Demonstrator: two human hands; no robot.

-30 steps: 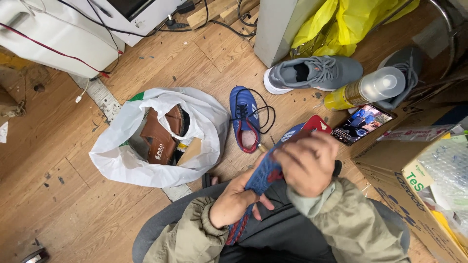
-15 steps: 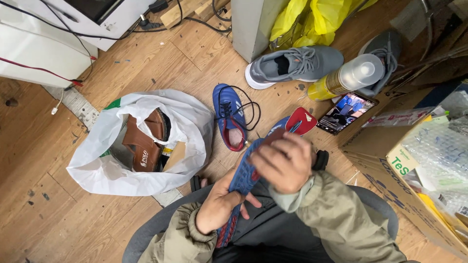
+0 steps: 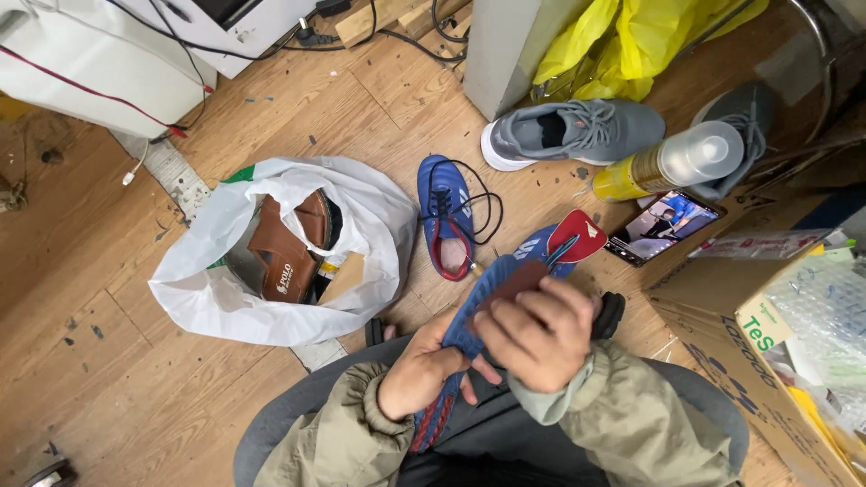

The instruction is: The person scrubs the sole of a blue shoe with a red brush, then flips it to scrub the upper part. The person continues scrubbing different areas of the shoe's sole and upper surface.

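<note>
A: Quick pass. Blue shoe with the red sole is in the lap, sole side up, toe pointing away toward the floor. Left hand is wrapped round its lower half, fingers closed on the edge.

B: Right hand?

A: Closed over the middle of the shoe, pressing something dark and brownish against it. Too covered to say what.

B: Any change from a second ago?

A: Not much. Both hands kept the same grip; the right one sits a touch lower on the shoe now. The view swung a little, nothing on the floor moved. My read: same rubbing or pressing step, still in the middle of it.

B: Surroundings?

A: Second blue shoe on the wooden floor, laces loose, just beyond the held one. White plastic bag to its left with brown sandals inside. Grey sneaker further off, yellow spray can lying beside it, phone with its screen lit, cardboard box at the right.
</note>
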